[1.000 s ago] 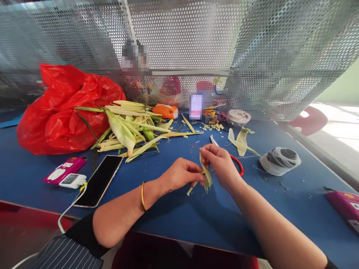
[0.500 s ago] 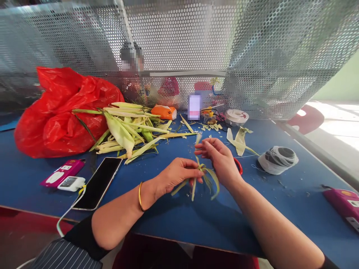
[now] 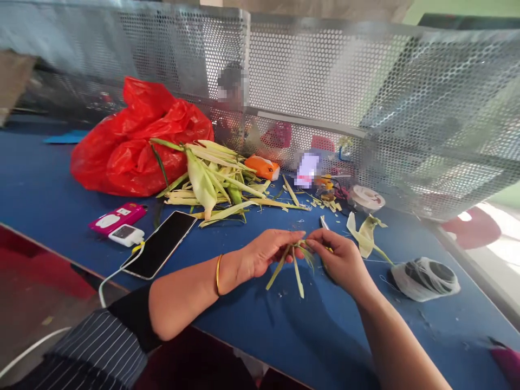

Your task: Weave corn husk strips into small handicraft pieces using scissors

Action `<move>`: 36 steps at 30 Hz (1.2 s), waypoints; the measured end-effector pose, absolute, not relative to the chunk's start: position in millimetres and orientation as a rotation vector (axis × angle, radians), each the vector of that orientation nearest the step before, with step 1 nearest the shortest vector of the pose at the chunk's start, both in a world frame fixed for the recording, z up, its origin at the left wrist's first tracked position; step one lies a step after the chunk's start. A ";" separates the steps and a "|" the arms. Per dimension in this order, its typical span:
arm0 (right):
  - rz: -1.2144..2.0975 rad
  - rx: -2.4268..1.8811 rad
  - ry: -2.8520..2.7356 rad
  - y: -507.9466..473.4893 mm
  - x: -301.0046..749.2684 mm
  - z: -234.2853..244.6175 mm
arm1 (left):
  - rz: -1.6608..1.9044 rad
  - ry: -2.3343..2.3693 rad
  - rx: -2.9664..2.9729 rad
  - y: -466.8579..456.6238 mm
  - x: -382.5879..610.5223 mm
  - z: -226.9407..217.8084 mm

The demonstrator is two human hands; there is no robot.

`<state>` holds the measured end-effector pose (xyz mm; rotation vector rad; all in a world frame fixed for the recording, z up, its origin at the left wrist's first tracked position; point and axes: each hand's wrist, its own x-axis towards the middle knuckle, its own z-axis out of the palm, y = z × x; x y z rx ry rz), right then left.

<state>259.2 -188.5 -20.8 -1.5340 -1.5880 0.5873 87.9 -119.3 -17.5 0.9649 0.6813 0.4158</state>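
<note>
Over the table's front part, my left hand [image 3: 270,250] is closed on a small bunch of pale green corn husk strips [image 3: 298,273], whose narrow ends hang down below the fingers. My right hand [image 3: 339,252] meets it from the right, thumb and forefinger pinched on the top of the same bunch. Just beyond my right hand pokes a pointed metal tip [image 3: 324,223]; the rest of that tool is hidden behind the hand. A loose piece of husk [image 3: 365,235] lies to the right, near a spool of white thread [image 3: 426,279].
A heap of corn husks [image 3: 221,184] rests against a red plastic bag [image 3: 142,146]. Nearer me lie a black-screened phone [image 3: 162,244] and a white device with a cable [image 3: 127,235]. An orange packet [image 3: 262,167], a lit phone [image 3: 307,169] and a tape roll [image 3: 366,198] stand before the perforated screen [image 3: 300,76].
The view has swung left. My right hand has come down from above the strips and now pinches them beside my left hand. The red handle seen behind it is now hidden.
</note>
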 end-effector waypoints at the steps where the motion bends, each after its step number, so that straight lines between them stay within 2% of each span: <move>1: 0.556 -1.539 -1.610 -188.6 258.5 -21.4 | 0.412 0.682 0.976 -119.5 88.0 -17.6; 12: -0.237 -1.685 -1.649 -186.0 257.1 -35.3 | 0.527 0.742 1.134 -120.3 91.5 -20.9; 19: -0.473 -1.513 -1.621 -199.3 244.1 -25.7 | 0.684 0.843 1.077 -117.2 93.8 -21.3; 21: -0.339 -1.449 -1.674 -207.3 232.0 -24.8 | 0.770 0.839 1.050 -115.5 93.7 -22.5; 25: 0.279 -1.669 -1.695 -209.6 206.2 -38.2 | 0.961 0.820 1.032 -117.8 94.0 -24.7; 28: 0.613 -1.713 -1.526 -201.0 195.8 -51.7 | 1.005 0.811 1.013 -123.3 96.4 -27.4; 32: 0.864 -1.573 -1.227 -192.4 195.2 -56.6 | 0.877 0.754 0.944 -127.5 99.1 -31.4; 36: 0.954 -1.466 -1.143 -192.5 199.5 -49.3 | 0.763 0.682 0.960 -123.4 97.2 -31.3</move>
